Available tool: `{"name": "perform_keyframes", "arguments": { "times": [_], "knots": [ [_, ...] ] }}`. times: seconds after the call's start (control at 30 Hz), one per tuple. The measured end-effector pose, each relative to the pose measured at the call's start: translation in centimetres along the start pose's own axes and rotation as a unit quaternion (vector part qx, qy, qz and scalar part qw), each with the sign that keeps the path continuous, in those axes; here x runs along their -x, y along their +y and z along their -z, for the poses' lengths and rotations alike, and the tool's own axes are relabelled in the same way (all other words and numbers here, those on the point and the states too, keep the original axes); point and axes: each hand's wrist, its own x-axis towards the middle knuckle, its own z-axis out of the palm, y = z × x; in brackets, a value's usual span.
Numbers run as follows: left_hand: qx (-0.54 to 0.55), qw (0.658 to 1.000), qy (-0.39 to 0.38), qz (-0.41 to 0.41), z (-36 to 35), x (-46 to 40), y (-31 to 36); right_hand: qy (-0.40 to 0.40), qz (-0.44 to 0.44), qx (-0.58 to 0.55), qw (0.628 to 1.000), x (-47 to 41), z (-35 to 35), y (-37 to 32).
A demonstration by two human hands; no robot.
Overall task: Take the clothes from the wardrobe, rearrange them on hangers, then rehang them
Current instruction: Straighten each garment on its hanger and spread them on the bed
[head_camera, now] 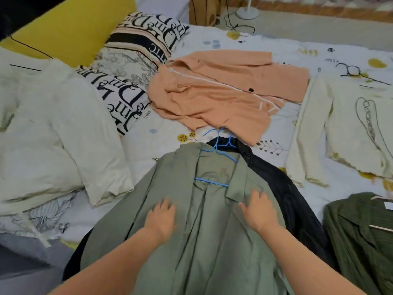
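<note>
Head view looks down on a bed (276,41) strewn with clothes. Nearest the person lies a sage jacket (204,241), front up, with a blue hanger (214,167) inside its collar; the hanger's hook pokes out past the collar toward the far side of the bed. Both hands lie flat on the jacket's chest. The left hand (161,220) rests on the left front panel with fingers straight and slightly spread, gripping nothing. The right hand (258,211) presses on the right lapel in the same way, fingers extended and a little apart. Under the jacket, showing along its right edge, lies a black garment (293,201). Beyond the jacket's collar a peach jacket (221,90) lies crumpled. To the jacket's right a cream sweater (350,128) lies spread out flat, and nearer, still on the right, a dark green shirt (361,241) on a hanger I can barely make out. Left of the jacket sit cream pillows (53,133), and behind those a lettered cushion (136,60) against a yellow headboard (70,24).
</note>
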Motion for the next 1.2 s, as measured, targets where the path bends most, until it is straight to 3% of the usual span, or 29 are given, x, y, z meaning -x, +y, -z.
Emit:
{"name": "perform_keyframes", "arguments": {
  "times": [0.23, 0.37, 0.5, 0.67, 0.7, 0.77, 0.83, 0.93, 1.0, 1.13, 1.2],
  "knots": [
    [-0.014, 0.999, -0.021, -0.021, -4.5, -7.9, -2.8, 0.106, -0.015, 0.001, 0.994, -8.1, -3.1, -1.6],
    [-0.011, 0.998, -0.052, -0.019, -6.6, -10.2, -3.1, 0.085, -0.035, 0.022, 0.995, -11.8, -3.6, -1.8],
    [-0.006, 0.996, -0.084, -0.02, -6.5, -11.3, -3.4, 0.137, -0.052, 0.035, 0.989, -11.3, -3.9, -3.0],
    [0.015, 0.992, -0.124, -0.02, -3.3, -10.5, -3.4, 0.159, -0.056, -0.078, 0.983, -6.9, -3.3, -3.7],
    [0.029, 0.995, -0.093, -0.016, -2.1, -10.0, -3.3, 0.157, -0.047, -0.102, 0.981, -6.1, -2.9, -3.5],
    [0.06, 0.996, 0.061, -0.001, 0.6, -8.8, -3.2, 0.164, -0.027, -0.141, 0.976, -4.3, -1.7, -3.3],
    [0.107, 0.963, 0.247, 0.004, 3.6, -7.3, -3.0, 0.172, -0.007, -0.166, 0.971, -2.5, -0.2, -3.0],
    [0.152, 0.911, 0.383, -0.035, 7.2, -4.8, -1.9, 0.175, 0.006, -0.174, 0.969, 0.2, 2.2, -2.4],
    [0.116, 0.905, 0.403, -0.07, 9.0, -2.9, -1.1, 0.176, 0.023, -0.176, 0.968, 2.3, 3.8, -2.0],
    [0.058, 0.945, 0.303, -0.112, 11.6, 1.5, -0.7, 0.177, 0.047, -0.179, 0.967, 6.9, 6.7, -0.7],
    [0.049, 0.948, 0.293, -0.113, 12.4, 4.3, -0.5, 0.171, 0.06, -0.197, 0.963, 9.4, 7.9, 0.0]
  ]
}}
